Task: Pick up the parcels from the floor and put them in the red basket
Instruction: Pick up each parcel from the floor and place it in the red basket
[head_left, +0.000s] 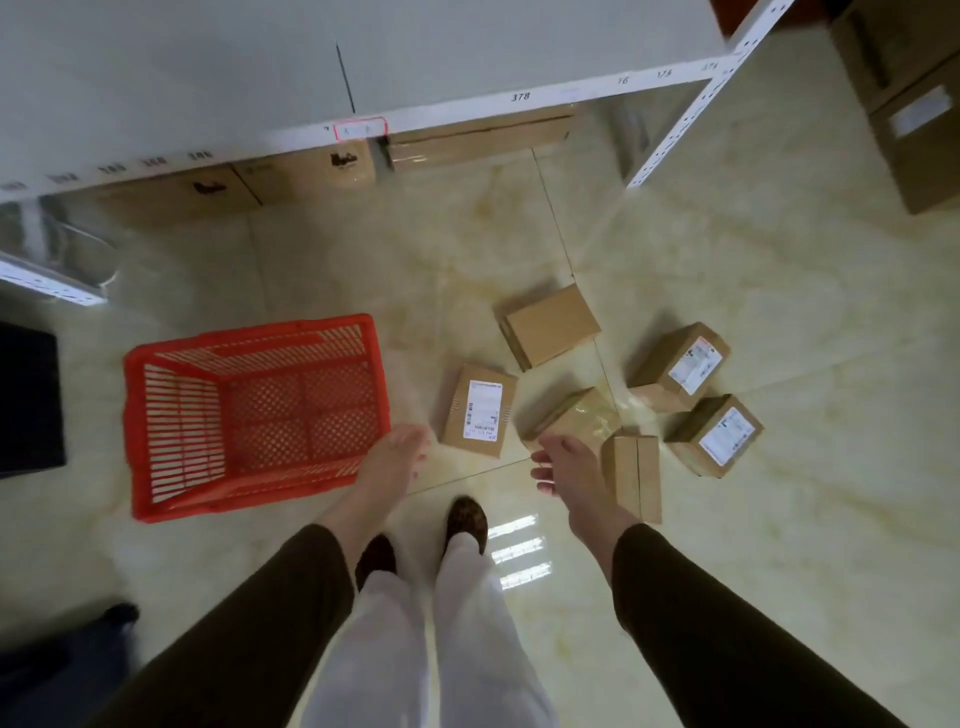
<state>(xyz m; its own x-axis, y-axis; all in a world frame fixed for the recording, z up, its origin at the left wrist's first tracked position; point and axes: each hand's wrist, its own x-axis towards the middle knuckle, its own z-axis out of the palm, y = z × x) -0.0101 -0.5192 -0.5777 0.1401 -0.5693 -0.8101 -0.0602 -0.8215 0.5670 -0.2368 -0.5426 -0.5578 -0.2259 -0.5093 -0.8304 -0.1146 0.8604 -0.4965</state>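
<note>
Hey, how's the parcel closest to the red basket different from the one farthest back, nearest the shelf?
The parcel by the basket shows a white shipping label on top; the back parcel shows plain cardboard, with no label visible. The parcel by the basket lies nearly square to the view, while the back parcel is turned at an angle. The back parcel's top face also looks broader. Both are brown cardboard boxes lying on the tiled floor, untouched by either hand.

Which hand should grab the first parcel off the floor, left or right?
Probably the right hand: it hangs open over the taped parcel, with more parcels beside it. The left hand hangs open by the empty red basket.
</note>
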